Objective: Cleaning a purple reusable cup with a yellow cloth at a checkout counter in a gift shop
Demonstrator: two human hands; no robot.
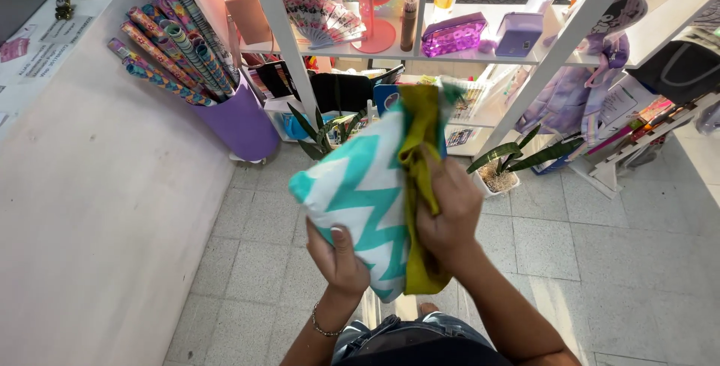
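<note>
A soft cloth bundle with a teal and white zigzag pattern (358,186) is held up in front of me. My left hand (339,257) grips its lower edge from beneath, thumb on the fabric. A mustard-yellow cloth (421,130) lies against the right side of the zigzag one and hangs down past it. My right hand (448,212) is closed around that yellow cloth, pressing it to the bundle. A thin bracelet circles my left wrist.
A white shelving unit (285,43) stands ahead with a folding fan, a pink mirror and a purple pouch (453,34). A purple bin (241,122) holds several wrapping-paper rolls. Potted plants (501,167) sit on the tiled floor. A pink counter wall (90,208) runs along the left.
</note>
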